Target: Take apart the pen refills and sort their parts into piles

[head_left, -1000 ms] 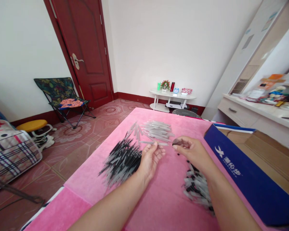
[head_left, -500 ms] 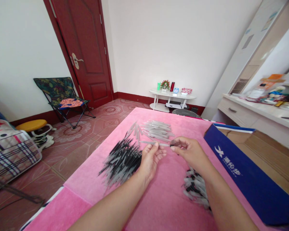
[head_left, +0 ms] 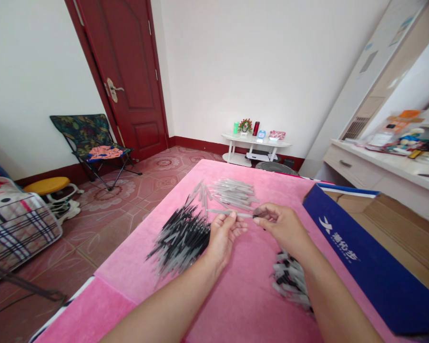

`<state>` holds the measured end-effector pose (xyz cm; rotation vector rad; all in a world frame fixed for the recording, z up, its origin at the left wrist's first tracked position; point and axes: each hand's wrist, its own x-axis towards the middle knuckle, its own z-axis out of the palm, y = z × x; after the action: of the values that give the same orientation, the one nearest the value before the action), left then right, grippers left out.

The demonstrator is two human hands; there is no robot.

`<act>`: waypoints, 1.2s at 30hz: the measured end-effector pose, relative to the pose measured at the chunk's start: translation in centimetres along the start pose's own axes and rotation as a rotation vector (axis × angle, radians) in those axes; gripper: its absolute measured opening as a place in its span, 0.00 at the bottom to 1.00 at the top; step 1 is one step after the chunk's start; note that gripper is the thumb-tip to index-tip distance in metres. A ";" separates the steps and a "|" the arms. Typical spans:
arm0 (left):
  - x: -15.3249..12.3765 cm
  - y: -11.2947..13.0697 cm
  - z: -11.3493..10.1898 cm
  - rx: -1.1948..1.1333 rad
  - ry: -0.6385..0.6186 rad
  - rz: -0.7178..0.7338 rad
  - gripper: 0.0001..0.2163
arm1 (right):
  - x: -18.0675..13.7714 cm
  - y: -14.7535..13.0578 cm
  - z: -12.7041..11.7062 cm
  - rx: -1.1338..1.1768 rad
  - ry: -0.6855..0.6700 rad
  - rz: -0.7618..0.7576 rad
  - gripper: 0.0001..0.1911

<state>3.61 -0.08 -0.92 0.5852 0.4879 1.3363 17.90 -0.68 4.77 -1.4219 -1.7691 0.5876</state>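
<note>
My left hand (head_left: 228, 237) pinches a translucent grey pen (head_left: 218, 211), which lies sideways between my two hands. The fingertips of my right hand (head_left: 277, 223) are closed at its right end, around a small black part (head_left: 255, 216) that they mostly hide. Left of my left hand is a big pile of black and grey pen refills (head_left: 182, 238). Beyond my hands lie a heap of translucent pen barrels (head_left: 234, 192) and a few loose barrels (head_left: 200, 190). Partly hidden under my right forearm is a pile of translucent and black pen caps (head_left: 289, 278).
A pink cloth (head_left: 232, 295) covers the table. On its right edge stands an open blue cardboard box (head_left: 364, 257). A white dresser (head_left: 361, 162) with clutter is farther right. Behind the table is a low white stand (head_left: 257, 139); a folding chair (head_left: 89, 138) is at the left.
Almost nothing differs. Both hands keep the same place and grip on the pen; any finger movement at its right end is too slight to tell.
</note>
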 end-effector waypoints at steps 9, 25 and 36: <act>-0.1 -0.1 0.0 0.010 -0.012 0.022 0.10 | 0.0 0.7 0.5 0.079 0.008 0.016 0.07; 0.0 0.0 -0.2 0.016 -0.004 0.036 0.12 | -0.2 1.4 1.5 0.009 -0.040 0.106 0.23; 0.2 -0.2 -0.6 0.021 -0.029 0.054 0.09 | -0.2 1.5 1.6 -0.105 -0.016 0.045 0.21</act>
<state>3.41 0.13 -1.48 0.6385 0.4653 1.3735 17.53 -0.26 2.59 -1.5354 -1.8080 0.5379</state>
